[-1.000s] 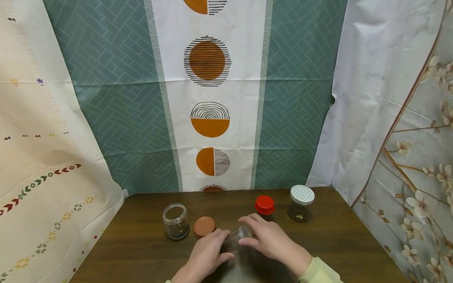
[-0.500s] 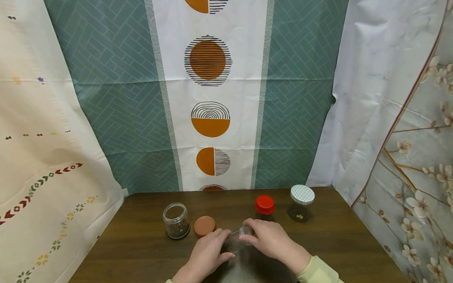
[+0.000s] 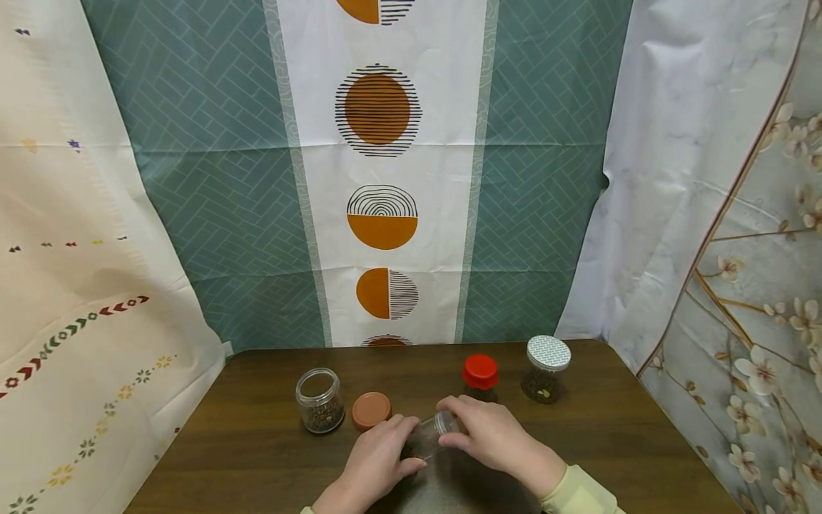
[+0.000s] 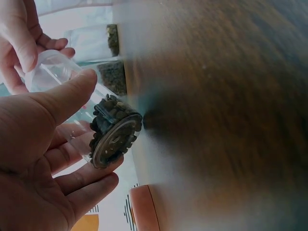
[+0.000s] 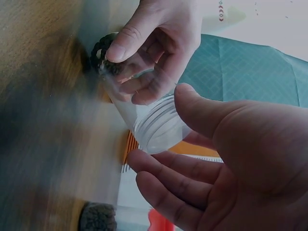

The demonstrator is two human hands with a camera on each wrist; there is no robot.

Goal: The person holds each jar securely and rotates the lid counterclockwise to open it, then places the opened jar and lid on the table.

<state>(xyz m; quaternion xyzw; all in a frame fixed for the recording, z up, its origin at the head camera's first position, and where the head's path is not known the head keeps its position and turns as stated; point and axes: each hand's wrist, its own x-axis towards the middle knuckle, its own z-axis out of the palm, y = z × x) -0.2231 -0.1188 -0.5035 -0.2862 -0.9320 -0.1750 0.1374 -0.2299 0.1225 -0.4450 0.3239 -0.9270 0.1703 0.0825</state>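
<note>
A clear jar (image 3: pixel 422 439) lies tilted between both hands, low over the table, its base toward the left. Dark bean-like pieces (image 4: pixel 113 127) are gathered at its base. My left hand (image 3: pixel 379 457) grips the jar's body, thumb on one side and fingers on the other. At the ridged, see-through mouth end (image 5: pixel 161 126), my right hand (image 3: pixel 491 435) has its thumb on one edge and fingertips at the opposite edge. Whether a clear lid covers that end, I cannot tell. In the head view the left hand hides much of the jar's base.
An open jar (image 3: pixel 321 414) with dark contents stands at the left, beside an orange-brown lid (image 3: pixel 371 412). Behind the right hand are a red-capped jar (image 3: pixel 480 373) and a jar with a white patterned lid (image 3: pixel 544 368). Patterned cloths hang behind the wooden table (image 3: pixel 244 457).
The right hand's fingers have shifted and turned slightly about the jar's mouth end. The left hand stays in place on the jar's body. The other jars have not moved.
</note>
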